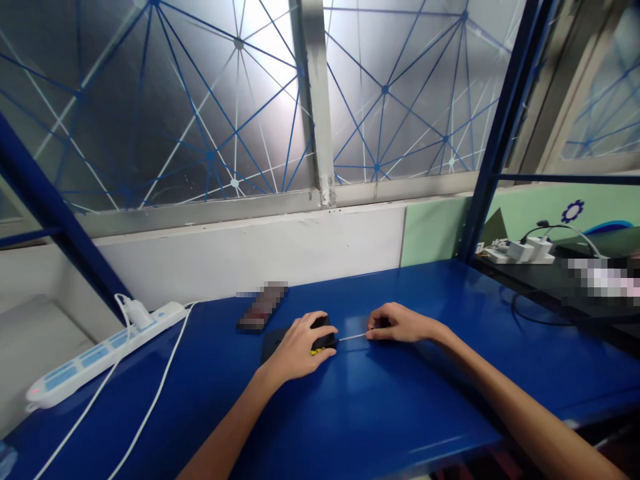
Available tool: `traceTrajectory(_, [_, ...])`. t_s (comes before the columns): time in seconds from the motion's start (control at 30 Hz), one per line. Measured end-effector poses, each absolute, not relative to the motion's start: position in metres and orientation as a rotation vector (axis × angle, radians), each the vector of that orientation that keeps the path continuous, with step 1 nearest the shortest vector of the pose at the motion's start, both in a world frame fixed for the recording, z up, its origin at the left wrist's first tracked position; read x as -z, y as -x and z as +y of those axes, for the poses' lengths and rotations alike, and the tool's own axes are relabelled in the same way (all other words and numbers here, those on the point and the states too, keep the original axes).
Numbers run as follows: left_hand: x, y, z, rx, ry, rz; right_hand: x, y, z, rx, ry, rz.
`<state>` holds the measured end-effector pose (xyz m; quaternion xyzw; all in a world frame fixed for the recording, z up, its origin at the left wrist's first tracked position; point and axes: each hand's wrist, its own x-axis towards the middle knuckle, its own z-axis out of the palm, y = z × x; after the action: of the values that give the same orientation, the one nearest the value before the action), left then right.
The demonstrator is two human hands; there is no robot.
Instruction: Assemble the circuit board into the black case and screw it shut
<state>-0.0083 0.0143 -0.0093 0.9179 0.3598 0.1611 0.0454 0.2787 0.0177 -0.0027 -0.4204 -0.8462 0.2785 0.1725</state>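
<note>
My left hand is closed around a black case with yellow parts, its fingers over the top and the thumb along the near side. A thin pale strip runs out of the case to the right, just above the blue table. My right hand pinches the far end of this strip between thumb and fingers. Beneath and left of my left hand lies a flat dark object, mostly covered. The hand hides much of the case, so its exact kind is unclear.
A dark, blurred-out flat object lies behind my left hand. On the left, a white power strip has a plug and trailing white cables. Blue posts rise at both sides. Another power strip sits on a black surface at right.
</note>
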Motion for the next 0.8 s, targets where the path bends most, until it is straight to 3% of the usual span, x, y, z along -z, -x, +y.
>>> traceTrajectory(0.8, [0.017,-0.018,0.008,-0.885,-2.666,1.213,0.003,-0.28,0.022,-0.821,1.268,-2.306])
